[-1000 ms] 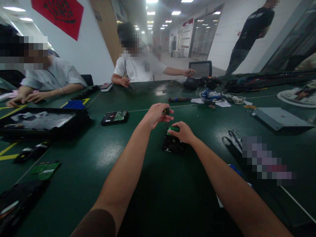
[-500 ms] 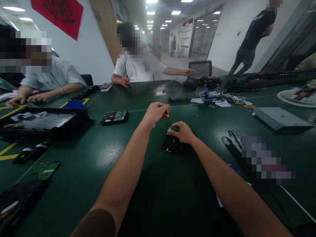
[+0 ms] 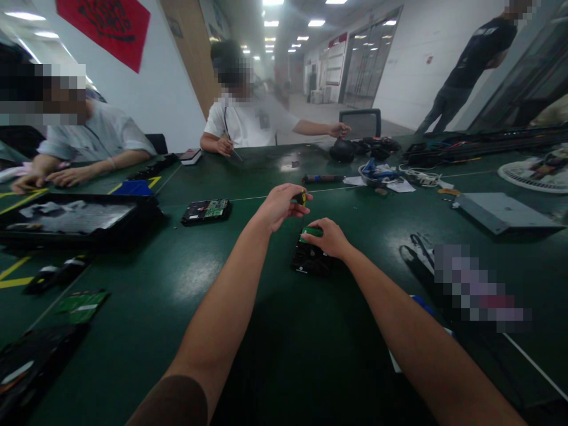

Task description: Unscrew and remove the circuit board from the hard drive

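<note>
A black hard drive (image 3: 309, 260) lies on the green table (image 3: 275, 331) in front of me, its green circuit board (image 3: 312, 232) showing at the far end. My right hand (image 3: 329, 238) rests on that far end, fingers curled over the board and holding the drive. Just above it my left hand (image 3: 280, 205) is closed round the black and yellow handle of a small screwdriver (image 3: 301, 198), held over the drive. The tool's tip is hidden.
Another hard drive (image 3: 206, 211) lies to the left, beside a black tray (image 3: 75, 220). Loose green boards (image 3: 82, 303) sit near left. A grey flat case (image 3: 501, 212), cables and a bowl (image 3: 377, 175) lie right. Two seated people work across the table; one stands far right.
My left hand has turned slightly on the screwdriver, fingers shifting round the handle. My right hand and the drive stay put. The standing person at the far right has stepped further right.
</note>
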Motion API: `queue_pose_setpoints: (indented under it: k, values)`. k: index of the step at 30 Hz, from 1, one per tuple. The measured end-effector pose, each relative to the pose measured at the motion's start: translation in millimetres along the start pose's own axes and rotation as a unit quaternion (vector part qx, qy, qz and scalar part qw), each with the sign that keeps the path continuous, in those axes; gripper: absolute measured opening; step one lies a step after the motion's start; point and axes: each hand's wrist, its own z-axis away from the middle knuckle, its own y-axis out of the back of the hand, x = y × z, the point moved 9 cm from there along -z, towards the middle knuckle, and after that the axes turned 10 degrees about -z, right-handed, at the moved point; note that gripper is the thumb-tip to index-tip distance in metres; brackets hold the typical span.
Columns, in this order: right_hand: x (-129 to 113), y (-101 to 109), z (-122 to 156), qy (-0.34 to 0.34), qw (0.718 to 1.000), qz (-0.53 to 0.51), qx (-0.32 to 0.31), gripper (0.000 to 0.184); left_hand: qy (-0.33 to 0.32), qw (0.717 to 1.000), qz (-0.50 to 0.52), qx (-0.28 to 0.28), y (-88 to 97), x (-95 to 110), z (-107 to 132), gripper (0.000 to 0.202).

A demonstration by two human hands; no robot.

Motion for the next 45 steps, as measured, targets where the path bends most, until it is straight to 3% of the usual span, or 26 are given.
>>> queue_pose_setpoints:
  k: [9, 15, 28, 36, 45]
  values:
    - [0, 1, 2, 0.002, 1.000, 0.002, 0.003, 0.044, 0.035, 0.997, -0.055, 0.048, 8.7, -1, 2, 0.018]
    - [1, 0, 1, 0.001, 1.000, 0.006, 0.000, 0.044, 0.053, 0.995, -0.049, 0.075, 13.5, -2, 4, 0.010]
    - [1, 1, 0, 0.001, 1.000, 0.002, -0.001, 0.044, -0.018, 0.975, -0.147, 0.163, 22.5, 13, 6, 0.012]
    - [0, 1, 1, 0.001, 1.000, 0.001, -0.001, 0.044, -0.023, 0.992, -0.108, 0.067, 1.7, 12, 5, 0.010]
    - [-1, 3, 2, 0.001, 1.000, 0.007, -0.002, 0.045, 0.039, 0.999, 0.018, -0.032, -7.8, -3, 3, 0.020]
